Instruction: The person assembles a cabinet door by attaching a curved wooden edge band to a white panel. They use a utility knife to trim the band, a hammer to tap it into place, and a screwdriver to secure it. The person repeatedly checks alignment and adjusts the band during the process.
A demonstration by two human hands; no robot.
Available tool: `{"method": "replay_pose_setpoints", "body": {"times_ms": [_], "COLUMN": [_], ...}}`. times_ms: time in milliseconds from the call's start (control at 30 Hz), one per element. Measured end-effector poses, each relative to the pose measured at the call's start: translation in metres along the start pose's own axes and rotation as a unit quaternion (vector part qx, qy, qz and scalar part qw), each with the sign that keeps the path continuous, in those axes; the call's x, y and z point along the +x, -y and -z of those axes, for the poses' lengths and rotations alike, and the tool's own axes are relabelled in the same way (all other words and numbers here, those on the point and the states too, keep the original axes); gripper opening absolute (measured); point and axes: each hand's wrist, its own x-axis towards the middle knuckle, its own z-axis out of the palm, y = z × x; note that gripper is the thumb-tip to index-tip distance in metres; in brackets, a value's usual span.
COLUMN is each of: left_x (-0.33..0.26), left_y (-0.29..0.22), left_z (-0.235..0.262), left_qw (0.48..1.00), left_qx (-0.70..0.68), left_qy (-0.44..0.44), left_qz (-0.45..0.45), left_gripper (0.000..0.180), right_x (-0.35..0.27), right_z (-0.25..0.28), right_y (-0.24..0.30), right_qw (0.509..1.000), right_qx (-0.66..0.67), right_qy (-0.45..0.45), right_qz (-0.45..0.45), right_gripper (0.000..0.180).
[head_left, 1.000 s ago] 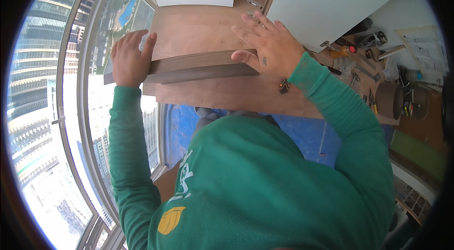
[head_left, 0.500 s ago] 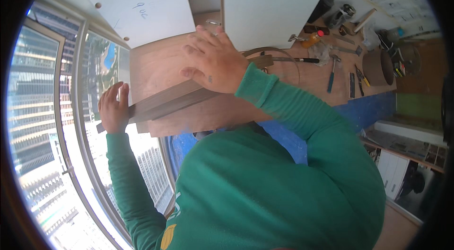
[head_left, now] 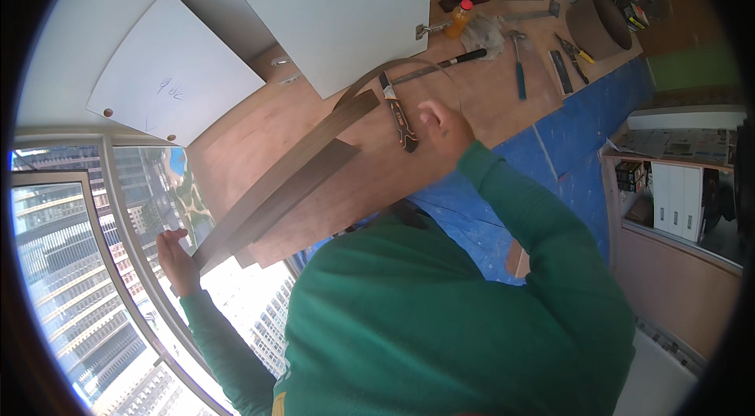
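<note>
Brown strips (head_left: 291,168) slanting over the tabletop (head_left: 236,150), left ends at left hand (head_left: 178,260), gripped or not impossible to tell; farther right, orange-and-black cutter (head_left: 399,119) lying near right hand (head_left: 450,131), fingers curled inward together.

Matt wood-grained strips (head_left: 291,170), smooth wooden worktop (head_left: 370,178)

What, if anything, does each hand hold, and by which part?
Left hand: at left end of a long brown wood-grain strip; grip unclear. Right hand: nothing visible.
</note>
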Motion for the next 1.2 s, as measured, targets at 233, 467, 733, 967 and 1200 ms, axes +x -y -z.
{"method": "replay_pose_setpoints", "body": {"times_ms": [233,467,733,967,1200], "left_x": [-0.005,-0.010,-0.020,-0.026,-0.005], "left_y": [-0.010,-0.028,-0.018,-0.035,-0.040], "left_z": [0.002,0.002,0.003,0.011,-0.003], "left_qw": [1.000,0.998,0.995,0.994,0.998], "left_qx": [-0.003,0.005,0.006,0.020,0.008], "left_qy": [0.014,0.033,0.022,0.017,0.033], "left_qz": [0.016,0.056,0.095,0.103,0.061], "left_gripper": [0.065,0.067,0.067,0.060,0.041], "right_x": [0.024,0.028,0.061,0.080,0.087], "right_z": [0.112,0.160,0.139,0.121,0.192], "right_y": [-0.232,-0.346,-0.409,-0.366,-0.439], "right_qw": [0.892,0.824,0.741,0.767,0.791], "right_qx": [-0.206,-0.230,-0.349,-0.345,0.014], "right_qy": [-0.254,-0.133,-0.087,-0.112,-0.143], "right_qz": [-0.312,-0.501,-0.567,-0.529,-0.594], "right_gripper": [0.043,0.066,0.079,0.064,0.016]}}
